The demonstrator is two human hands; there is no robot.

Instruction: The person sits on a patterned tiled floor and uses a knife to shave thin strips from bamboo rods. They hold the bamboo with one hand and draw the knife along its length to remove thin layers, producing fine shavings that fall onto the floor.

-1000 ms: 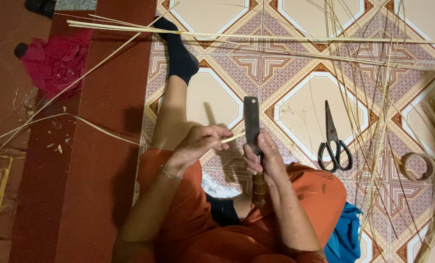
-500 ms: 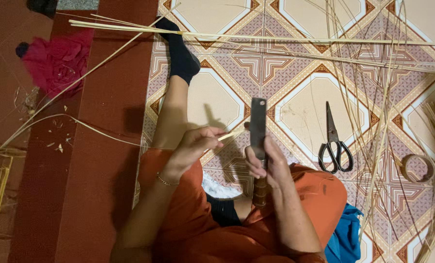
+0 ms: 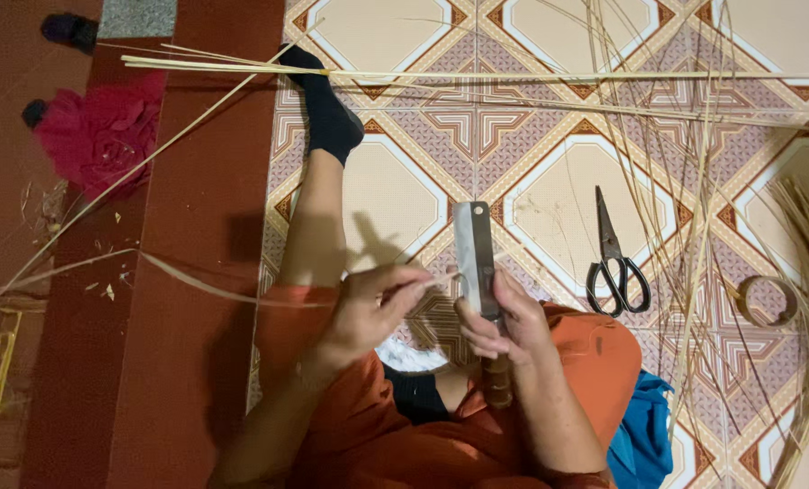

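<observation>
My right hand (image 3: pixel 506 328) grips a cleaver-like knife (image 3: pixel 475 255) by its wooden handle, blade pointing away from me and upright over my lap. My left hand (image 3: pixel 368 308) pinches a thin bamboo strip (image 3: pixel 196 282) against the blade's left edge. The strip trails off to the left across my orange-clad leg and onto the red floor. My left leg, in a black sock (image 3: pixel 327 109), stretches out ahead.
Black scissors (image 3: pixel 614 263) lie on the patterned tiles to the right, with a tape roll (image 3: pixel 766 301) farther right. Long bamboo strips (image 3: pixel 477 76) cross the floor ahead, with many thin strands at right. A red cloth (image 3: pixel 96 134) lies at left; blue cloth (image 3: pixel 644 439) by my knee.
The strip has been drawn along the blade, and my left hand sits slightly lower and closer to the knife. The knife stays held upright in my right hand.
</observation>
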